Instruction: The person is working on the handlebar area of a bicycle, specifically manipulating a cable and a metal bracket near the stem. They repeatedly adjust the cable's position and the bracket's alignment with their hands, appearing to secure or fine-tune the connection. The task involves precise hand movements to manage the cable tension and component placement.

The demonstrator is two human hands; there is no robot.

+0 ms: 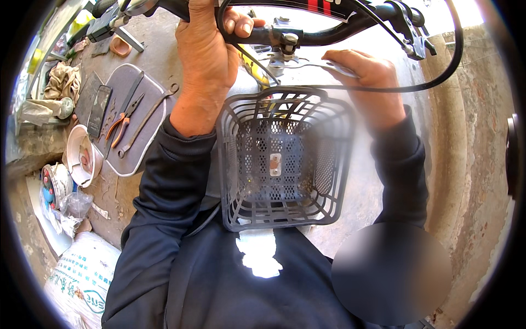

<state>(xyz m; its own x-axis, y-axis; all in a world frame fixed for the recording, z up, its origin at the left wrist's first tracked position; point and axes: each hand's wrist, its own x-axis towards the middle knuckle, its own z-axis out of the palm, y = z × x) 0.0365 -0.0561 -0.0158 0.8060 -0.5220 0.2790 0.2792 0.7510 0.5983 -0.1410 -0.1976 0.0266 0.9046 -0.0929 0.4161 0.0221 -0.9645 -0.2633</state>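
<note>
At the top, my left hand [205, 60] is closed round the black bicycle handlebar [329, 37], left of its middle clamp [289, 43]. My right hand [368, 70] grips a silver wrench [315, 62] with fingers along its shank. The wrench's far end reaches in just below the clamp; I cannot tell whether it sits on a nut. Below both hands, a black plastic bicycle basket [226, 164] faces me with its open top. A small metal plate [275, 164] shows on the basket's inner wall. A black cable [383, 89] loops past my right wrist.
On the floor at left, a grey mat [143, 82] carries orange-handled pliers [123, 120], a long wrench [145, 123] and a phone [99, 111]. Beside it are a white tub [82, 156] and a printed white sack [82, 274]. A worn wall [485, 137] rises at right.
</note>
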